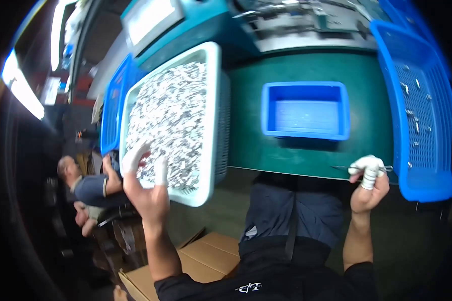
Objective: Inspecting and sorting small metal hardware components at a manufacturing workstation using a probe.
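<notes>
My left hand [148, 193], with white covers on its fingertips, is over the near edge of a pale green basket [213, 125]. Its thumb and fingers are spread, and nothing shows between them. Small silvery metal parts [173, 110] in a thick layer fill that basket. At the front edge of the green tabletop, my right hand [369, 183] is closed around a thin pointed metal tool [340, 167], whose tip points left. White covers wrap its fingers too. Between the hands, farther back, stands a blue rectangular bin [306, 136] with nothing visible inside.
A long blue basket [399, 135] at the right holds several small metal pieces. Behind the table are a teal machine housing [196, 25] and blurred equipment. An open cardboard box [206, 256] lies below left. Another person [93, 185] sits at the far left.
</notes>
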Tool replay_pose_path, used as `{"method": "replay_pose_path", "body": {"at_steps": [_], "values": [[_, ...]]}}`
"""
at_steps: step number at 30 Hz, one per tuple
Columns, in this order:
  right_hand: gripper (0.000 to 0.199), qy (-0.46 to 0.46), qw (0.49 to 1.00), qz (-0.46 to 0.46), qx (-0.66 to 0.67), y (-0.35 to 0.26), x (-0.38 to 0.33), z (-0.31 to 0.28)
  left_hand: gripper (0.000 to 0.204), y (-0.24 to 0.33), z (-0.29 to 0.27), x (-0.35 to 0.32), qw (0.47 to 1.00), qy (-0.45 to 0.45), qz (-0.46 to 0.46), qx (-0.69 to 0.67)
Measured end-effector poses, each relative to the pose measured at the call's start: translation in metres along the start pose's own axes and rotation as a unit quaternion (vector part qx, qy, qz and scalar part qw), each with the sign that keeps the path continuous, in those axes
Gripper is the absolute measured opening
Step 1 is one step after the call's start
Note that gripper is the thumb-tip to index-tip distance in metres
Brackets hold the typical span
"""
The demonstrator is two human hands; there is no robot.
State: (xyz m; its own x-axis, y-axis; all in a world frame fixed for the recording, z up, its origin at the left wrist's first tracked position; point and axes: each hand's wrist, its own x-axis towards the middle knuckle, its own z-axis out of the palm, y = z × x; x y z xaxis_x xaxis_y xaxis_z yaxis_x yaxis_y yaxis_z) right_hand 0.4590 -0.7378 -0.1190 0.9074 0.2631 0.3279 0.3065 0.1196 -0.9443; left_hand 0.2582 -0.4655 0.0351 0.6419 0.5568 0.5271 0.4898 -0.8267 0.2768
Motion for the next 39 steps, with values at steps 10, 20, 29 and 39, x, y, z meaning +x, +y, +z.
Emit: {"method": "replay_pose_path", "body": {"at_steps": [10,20,29,39], "values": [[0.032,0.021,0.999,0.029,0.010,0.003,0.002,-0.004,0.016,-0.050,0.018,0.038,0.993,-0.083,0.036,0.071],[0.033,0.048,0.998,0.032,0.006,-0.006,-0.001,0.006,0.018,-0.054,-0.004,0.016,0.998,-0.012,0.059,-0.035],[0.036,-0.010,0.998,-0.036,0.060,-0.080,-0.043,0.079,0.027,0.050,0.019,-0.103,0.711,-0.190,-0.137,-0.663],[0.046,-0.096,0.976,-0.140,0.133,-0.108,-0.082,0.056,0.039,0.055,0.043,-0.118,0.489,-0.275,-0.306,-0.769]]}}
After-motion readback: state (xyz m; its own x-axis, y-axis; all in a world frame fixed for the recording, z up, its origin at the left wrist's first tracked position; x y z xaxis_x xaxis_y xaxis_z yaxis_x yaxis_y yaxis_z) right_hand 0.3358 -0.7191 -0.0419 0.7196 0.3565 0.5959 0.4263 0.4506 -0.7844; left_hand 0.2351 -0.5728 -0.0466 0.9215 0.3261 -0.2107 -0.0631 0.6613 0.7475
